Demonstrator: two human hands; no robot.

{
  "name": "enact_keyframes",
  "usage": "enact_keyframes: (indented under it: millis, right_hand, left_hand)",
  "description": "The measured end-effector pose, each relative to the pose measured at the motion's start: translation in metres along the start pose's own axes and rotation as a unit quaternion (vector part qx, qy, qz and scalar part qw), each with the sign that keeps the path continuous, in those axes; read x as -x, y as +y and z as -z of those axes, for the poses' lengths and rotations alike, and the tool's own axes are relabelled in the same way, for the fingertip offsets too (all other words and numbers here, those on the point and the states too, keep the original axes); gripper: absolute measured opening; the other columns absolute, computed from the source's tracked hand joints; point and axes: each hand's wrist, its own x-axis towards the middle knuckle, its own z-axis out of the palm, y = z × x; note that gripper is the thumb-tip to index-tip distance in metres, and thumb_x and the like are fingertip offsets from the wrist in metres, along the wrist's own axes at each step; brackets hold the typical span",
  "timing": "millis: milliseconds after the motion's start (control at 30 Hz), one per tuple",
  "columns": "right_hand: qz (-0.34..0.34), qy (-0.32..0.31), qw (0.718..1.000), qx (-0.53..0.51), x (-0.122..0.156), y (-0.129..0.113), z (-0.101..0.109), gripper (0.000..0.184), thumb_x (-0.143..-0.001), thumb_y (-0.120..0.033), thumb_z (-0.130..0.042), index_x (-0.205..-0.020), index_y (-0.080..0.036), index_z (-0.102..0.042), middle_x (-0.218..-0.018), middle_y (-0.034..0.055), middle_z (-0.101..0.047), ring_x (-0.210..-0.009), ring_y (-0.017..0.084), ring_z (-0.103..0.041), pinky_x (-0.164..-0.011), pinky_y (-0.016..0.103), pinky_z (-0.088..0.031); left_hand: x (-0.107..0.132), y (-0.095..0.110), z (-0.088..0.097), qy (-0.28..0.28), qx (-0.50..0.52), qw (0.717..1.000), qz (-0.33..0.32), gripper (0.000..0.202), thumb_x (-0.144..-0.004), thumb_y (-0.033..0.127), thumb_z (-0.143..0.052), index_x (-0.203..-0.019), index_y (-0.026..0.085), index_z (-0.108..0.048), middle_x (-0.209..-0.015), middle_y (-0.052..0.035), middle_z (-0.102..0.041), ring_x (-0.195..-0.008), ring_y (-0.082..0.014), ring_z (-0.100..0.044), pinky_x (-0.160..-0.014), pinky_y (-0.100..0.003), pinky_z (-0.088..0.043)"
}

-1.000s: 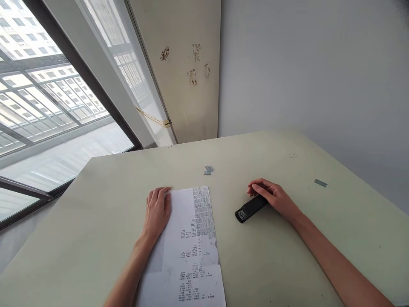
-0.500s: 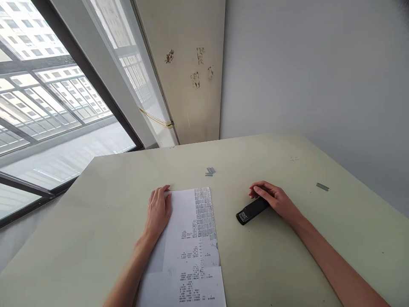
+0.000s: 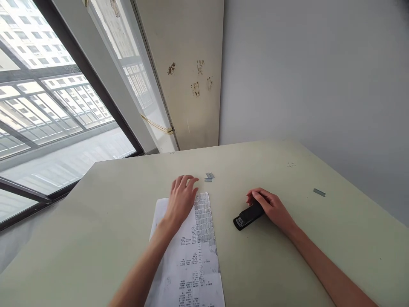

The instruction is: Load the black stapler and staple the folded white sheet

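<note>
My left hand is above the top end of the printed paper sheets, holding nothing. Its thumb and forefinger are apart and point toward a few small grey staple strips lying just beyond the paper. On the right, the fingers of my right hand curl around the far end of a black stapler, which rests on the table. A pale label shows on the stapler's near end; its other end is hidden under the hand.
The pale green table carries another grey staple strip at the right. Behind it stand a stained cream panel and a grey wall. A glass window is on the left.
My left hand has left the paper's left edge and moved right and forward, toward the staple strips. My right hand stays on the stapler. The view has tilted slightly.
</note>
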Motion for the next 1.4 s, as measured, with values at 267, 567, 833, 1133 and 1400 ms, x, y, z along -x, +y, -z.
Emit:
enact_keyframes:
  millis: [267,567,833,1133,1400]
  right_hand:
    - [-0.002,-0.016,1.000,-0.001,-0.001,0.000,0.003,0.043,-0.099,-0.064,-0.055,-0.097,-0.024,-0.072,-0.092,0.0060,-0.074,-0.087,0.024,-0.068,-0.079,0.035,-0.055]
    - [0.002,-0.027,1.000,0.009,-0.004,0.002,0.005,0.043,-0.100,-0.064,-0.053,-0.099,-0.025,-0.072,-0.093,0.0058,-0.074,-0.089,0.024,-0.068,-0.079,0.034,-0.055]
    - [0.006,-0.027,1.000,0.007,-0.002,0.000,0.005,0.043,-0.100,-0.063,-0.053,-0.099,-0.025,-0.072,-0.092,0.0054,-0.075,-0.087,0.024,-0.069,-0.081,0.036,-0.056]
    - [0.007,-0.019,1.000,0.012,0.000,-0.005,0.005,0.041,-0.100,-0.062,-0.052,-0.097,-0.025,-0.072,-0.092,0.0046,-0.075,-0.086,0.023,-0.069,-0.081,0.035,-0.055]
    - [0.011,0.007,1.000,0.028,0.005,-0.007,0.006,0.042,-0.099,-0.063,-0.053,-0.097,-0.025,-0.071,-0.091,0.0048,-0.077,-0.088,0.024,-0.071,-0.078,0.035,-0.055]
  left_hand:
    - [-0.047,0.006,-0.048,-0.043,0.024,0.999,0.023,0.014,-0.099,0.024,-0.067,-0.113,0.020,-0.068,-0.116,-0.0110,-0.067,-0.112,-0.0316,-0.061,-0.096,-0.048,-0.049]
    - [-0.038,0.009,-0.042,-0.048,0.122,0.991,0.025,0.011,-0.106,0.028,-0.052,-0.100,0.021,-0.058,-0.102,-0.0082,-0.069,-0.096,-0.0253,-0.065,-0.088,-0.042,-0.051]
    - [-0.005,0.035,-0.009,-0.038,0.243,0.967,0.071,0.017,-0.109,0.034,-0.041,-0.106,0.025,-0.055,-0.093,-0.0030,-0.072,-0.080,-0.0190,-0.067,-0.072,-0.032,-0.052]
    - [0.029,0.067,0.005,-0.110,0.314,0.937,0.110,0.023,-0.104,0.042,-0.050,-0.097,0.025,-0.063,-0.082,-0.0010,-0.071,-0.068,-0.0169,-0.062,-0.060,-0.029,-0.048]
    - [0.043,0.082,-0.013,-0.105,0.199,0.974,0.034,0.024,-0.106,0.038,-0.048,-0.091,0.024,-0.061,-0.081,-0.0028,-0.069,-0.082,-0.0232,-0.062,-0.084,-0.041,-0.049]
